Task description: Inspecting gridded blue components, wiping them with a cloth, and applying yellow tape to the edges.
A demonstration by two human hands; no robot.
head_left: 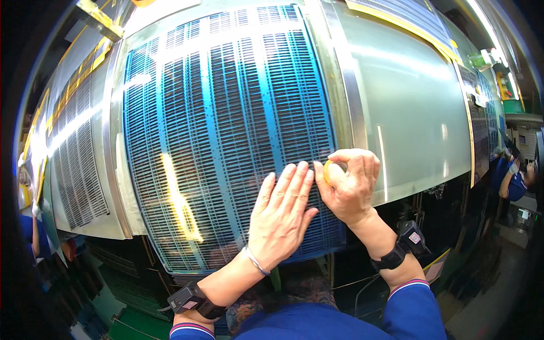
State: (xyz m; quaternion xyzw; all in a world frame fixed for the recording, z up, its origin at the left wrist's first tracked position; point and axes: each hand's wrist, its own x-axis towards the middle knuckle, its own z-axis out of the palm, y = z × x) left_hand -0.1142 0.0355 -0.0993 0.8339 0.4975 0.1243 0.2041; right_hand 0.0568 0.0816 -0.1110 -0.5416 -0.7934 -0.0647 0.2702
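Observation:
A large blue sheet (212,127), patterned with rows of small dark slots, lies on a pale work surface in front of me. My left hand (281,218) rests flat on the sheet's near right part, fingers stretched out and close together. Beside it, at the sheet's right edge, my right hand (352,190) is closed around a small yellow tape roll (329,172). The roll is partly hidden by my fingers and thumb. Whether a strip runs from it to the sheet, I cannot tell.
A metal strip (352,105) runs along the right side, with a pale glassy panel (419,119) beyond it. Another slotted sheet (79,164) lies at the left. A co-worker's arm (508,184) shows at far right, and another person's blue sleeve (38,235) at far left.

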